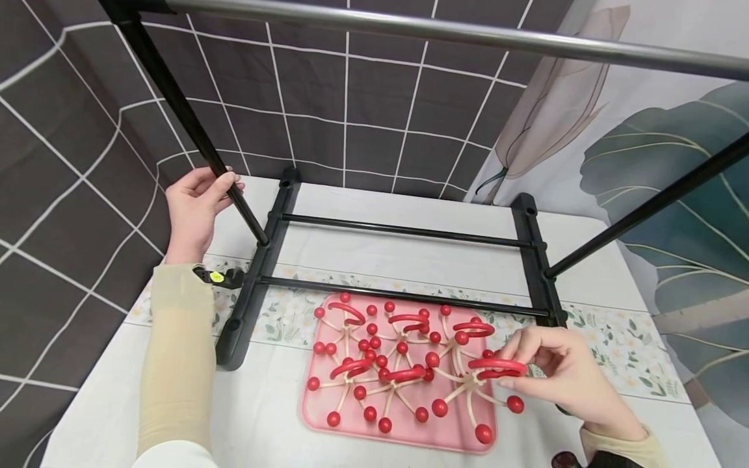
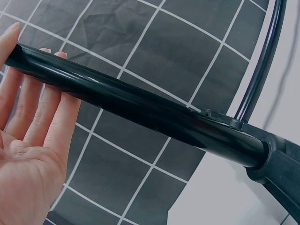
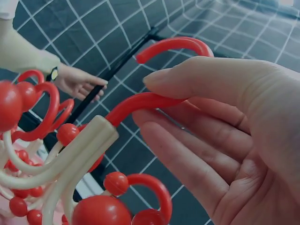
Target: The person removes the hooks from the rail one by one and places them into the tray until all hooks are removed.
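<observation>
My left hand (image 1: 195,209) holds the slanting black post (image 1: 190,123) of a metal rack. In the left wrist view, the fingers (image 2: 56,117) pass behind this post and the thumb lies at its upper end. With thumb and fingers, my right hand (image 1: 564,372) pinches the red hook (image 3: 145,101) of a hanger (image 1: 471,385) that has cream arms tipped with red balls. This hanger is over the right edge of a pink tray (image 1: 433,437). Several similar hangers (image 1: 346,328) lie on the tray with their red hooks up.
The rack's black feet (image 1: 242,318) stand on the white table (image 1: 266,409), joined by two low bars (image 1: 404,229). A silver rail (image 1: 409,27) crosses overhead. Dark grid cloth (image 1: 374,91) hangs behind, and a leaf-patterned curtain (image 1: 661,149) is at the right.
</observation>
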A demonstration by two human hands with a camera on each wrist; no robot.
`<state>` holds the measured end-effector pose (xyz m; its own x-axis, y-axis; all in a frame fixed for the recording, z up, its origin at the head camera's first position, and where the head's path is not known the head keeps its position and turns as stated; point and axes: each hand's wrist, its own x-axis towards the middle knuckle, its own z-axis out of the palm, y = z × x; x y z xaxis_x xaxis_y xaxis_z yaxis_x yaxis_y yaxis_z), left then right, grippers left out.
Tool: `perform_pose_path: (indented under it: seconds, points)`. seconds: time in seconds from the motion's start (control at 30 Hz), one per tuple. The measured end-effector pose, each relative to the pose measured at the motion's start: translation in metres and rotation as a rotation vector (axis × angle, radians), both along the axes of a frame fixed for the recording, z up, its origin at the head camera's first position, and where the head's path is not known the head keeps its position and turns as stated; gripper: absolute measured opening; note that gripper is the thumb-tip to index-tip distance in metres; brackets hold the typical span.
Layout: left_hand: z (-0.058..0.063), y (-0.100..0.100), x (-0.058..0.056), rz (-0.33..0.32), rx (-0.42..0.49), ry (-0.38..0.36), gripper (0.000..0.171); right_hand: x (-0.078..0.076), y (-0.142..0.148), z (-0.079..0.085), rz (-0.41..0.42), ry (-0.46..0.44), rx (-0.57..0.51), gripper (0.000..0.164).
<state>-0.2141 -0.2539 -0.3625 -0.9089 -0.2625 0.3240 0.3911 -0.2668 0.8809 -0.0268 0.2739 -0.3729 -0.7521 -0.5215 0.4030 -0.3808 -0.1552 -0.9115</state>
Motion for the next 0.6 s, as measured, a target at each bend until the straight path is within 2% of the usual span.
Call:
perform_pose_path:
  seconds: [0.3, 0.6]
  points:
    - [0.000, 0.001, -0.002, 0.006, -0.003, -0.005, 0.026, -0.002, 0.001, -0.022, 0.016, -0.094, 0.057, 0.037]
    - [-0.001, 0.000, -0.002, 0.011, -0.008, -0.011, 0.027, 0.000, 0.003, -0.028, -0.009, -0.135, 0.068, 0.036]
